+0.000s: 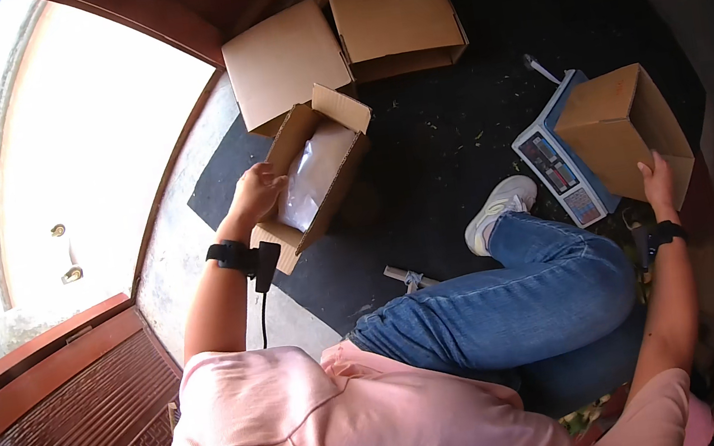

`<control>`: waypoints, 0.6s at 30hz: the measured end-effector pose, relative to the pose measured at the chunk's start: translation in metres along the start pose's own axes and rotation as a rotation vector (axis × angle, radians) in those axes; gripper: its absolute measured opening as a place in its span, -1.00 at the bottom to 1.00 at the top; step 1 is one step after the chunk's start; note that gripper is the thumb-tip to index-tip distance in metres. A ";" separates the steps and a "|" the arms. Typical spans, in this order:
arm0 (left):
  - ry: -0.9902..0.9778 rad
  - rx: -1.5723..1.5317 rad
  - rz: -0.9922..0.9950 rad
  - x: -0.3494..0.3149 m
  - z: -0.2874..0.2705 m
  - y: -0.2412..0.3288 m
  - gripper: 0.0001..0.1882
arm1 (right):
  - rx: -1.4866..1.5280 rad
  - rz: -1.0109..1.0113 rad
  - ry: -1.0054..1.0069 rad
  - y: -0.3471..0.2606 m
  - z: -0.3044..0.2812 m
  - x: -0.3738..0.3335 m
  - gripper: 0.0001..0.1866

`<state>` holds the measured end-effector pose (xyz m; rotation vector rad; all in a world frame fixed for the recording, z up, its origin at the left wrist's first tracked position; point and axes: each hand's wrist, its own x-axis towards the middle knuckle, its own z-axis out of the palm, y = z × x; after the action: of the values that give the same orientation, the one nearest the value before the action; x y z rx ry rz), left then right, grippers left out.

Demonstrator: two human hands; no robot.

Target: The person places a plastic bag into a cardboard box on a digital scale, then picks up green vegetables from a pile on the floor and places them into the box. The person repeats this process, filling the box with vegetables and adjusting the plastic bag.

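An open cardboard box with raised end flaps lies to my left, a clear plastic bag lining its inside. My left hand is closed on the box's left wall, fingertips curled over the rim. At my right, a second cardboard box rests on a blue-and-white digital scale, its open side facing right and toward me. My right hand grips the near edge of that box, thumb and fingers on either side of the cardboard.
Two larger cardboard boxes stand at the back on a black mat. My bent leg in jeans and white shoe lie between the hands. A short rod-like piece lies near my knee. A bright doorway is at left.
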<state>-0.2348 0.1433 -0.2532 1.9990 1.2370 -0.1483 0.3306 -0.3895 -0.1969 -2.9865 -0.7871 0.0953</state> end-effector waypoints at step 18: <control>0.403 0.142 0.405 -0.046 -0.032 0.077 -0.86 | 0.040 -0.561 0.182 -0.194 -0.156 -0.058 -0.67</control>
<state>-0.2063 0.1128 -0.1679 2.4397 1.0458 0.3928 0.1961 -0.2548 -0.0263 -2.5677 -1.5233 -0.1773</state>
